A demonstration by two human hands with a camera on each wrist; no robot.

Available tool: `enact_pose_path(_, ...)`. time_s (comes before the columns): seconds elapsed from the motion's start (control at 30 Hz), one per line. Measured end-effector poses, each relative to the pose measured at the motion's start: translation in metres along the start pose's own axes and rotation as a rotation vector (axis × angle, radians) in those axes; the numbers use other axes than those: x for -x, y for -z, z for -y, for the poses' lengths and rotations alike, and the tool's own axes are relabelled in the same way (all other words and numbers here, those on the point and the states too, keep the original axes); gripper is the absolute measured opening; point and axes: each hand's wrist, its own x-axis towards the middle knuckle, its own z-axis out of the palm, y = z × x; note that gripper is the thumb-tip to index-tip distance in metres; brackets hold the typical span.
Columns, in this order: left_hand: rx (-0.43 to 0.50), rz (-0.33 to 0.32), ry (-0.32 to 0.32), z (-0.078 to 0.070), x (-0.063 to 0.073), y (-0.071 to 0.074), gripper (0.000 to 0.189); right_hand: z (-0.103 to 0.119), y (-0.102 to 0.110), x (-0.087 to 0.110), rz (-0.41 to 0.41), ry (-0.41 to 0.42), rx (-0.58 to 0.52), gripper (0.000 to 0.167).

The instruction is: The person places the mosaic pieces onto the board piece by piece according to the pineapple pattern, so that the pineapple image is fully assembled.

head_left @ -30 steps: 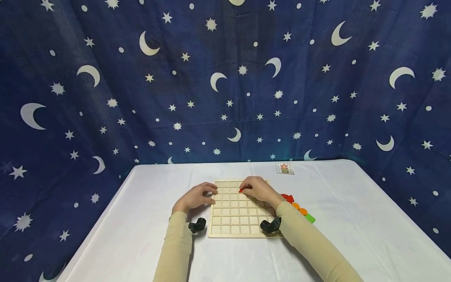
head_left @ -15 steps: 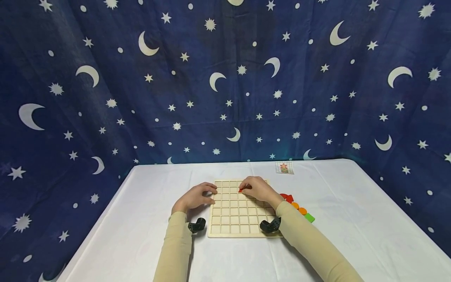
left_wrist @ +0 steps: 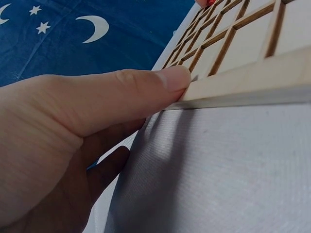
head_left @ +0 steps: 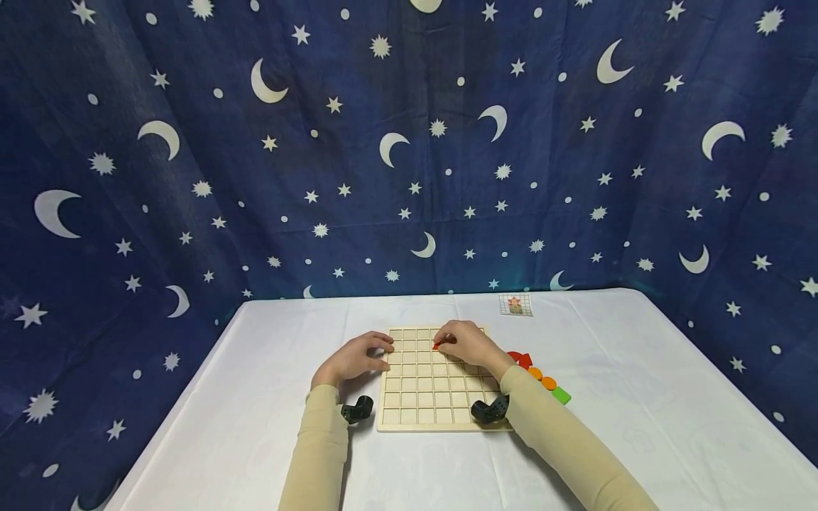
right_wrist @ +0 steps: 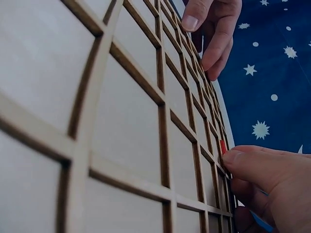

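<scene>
A square wooden grid board (head_left: 424, 383) with shallow cells lies on the table. My left hand (head_left: 355, 355) rests at its left edge, thumb against the frame and fingers spread along the rim; the left wrist view shows the thumb (left_wrist: 175, 78) on the board's corner edge. Over the upper middle cells, my right hand (head_left: 469, 342) pinches a small red piece (head_left: 437, 346) between thumb and fingers. In the right wrist view only a sliver of that red piece (right_wrist: 223, 146) shows beside the fingertips, right at a cell; its full shape is hidden.
Right of the board lie red pieces (head_left: 525, 360), two orange discs (head_left: 549, 383) and a green rectangular piece (head_left: 562, 395), partly behind the right forearm. A small gridded picture card (head_left: 515, 304) lies at the table's back. A starry blue curtain (head_left: 358, 177) hangs behind the white table.
Both hands stay in nearly the same place; the right fingers and the red piece shift only very slightly over the same cell. The head view moves a little.
</scene>
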Motion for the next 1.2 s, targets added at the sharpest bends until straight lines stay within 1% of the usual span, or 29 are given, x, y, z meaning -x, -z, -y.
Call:
enact_pose_path(0.17,-0.007,0.012,-0.023,0.001,0.0,0.0,0.034,-0.002,0.001,0.001,-0.004,-0.041,-0.024,0.015)
enact_pose_path(0.3,-0.01,0.012,-0.022,0.0,0.0,-0.001,0.034,-0.005,0.009,0.009,-0.019,-0.07,-0.057,0.02)
enact_pose_path(0.47,-0.015,0.009,-0.021,-0.002,-0.001,-0.001,0.034,-0.013,0.031,0.029,-0.078,-0.075,-0.078,0.024)
enact_pose_path(0.53,-0.022,0.009,-0.023,-0.001,-0.002,-0.001,0.033,-0.018,0.042,0.038,-0.094,-0.089,-0.076,0.025)
enact_pose_path(0.63,-0.023,0.007,-0.017,-0.001,-0.002,-0.001,0.033,-0.024,0.059,0.054,-0.098,-0.137,-0.078,0.027)
enact_pose_path(0.8,-0.022,0.009,0.001,-0.001,-0.002,-0.001,0.033,-0.032,0.087,0.079,-0.091,-0.22,-0.066,0.031)
enact_pose_path(0.93,-0.024,0.008,0.008,-0.002,-0.002,0.0,0.033,-0.038,0.1,0.093,-0.083,-0.255,-0.049,0.031)
enact_pose_path(1.03,-0.024,0.006,0.008,-0.003,-0.002,0.001,0.033,-0.043,0.103,0.099,-0.057,-0.274,-0.039,0.031)
enact_pose_path(1.2,-0.022,0.015,-0.002,-0.003,-0.001,0.002,0.034,-0.051,0.099,0.103,0.012,-0.268,-0.02,0.028)
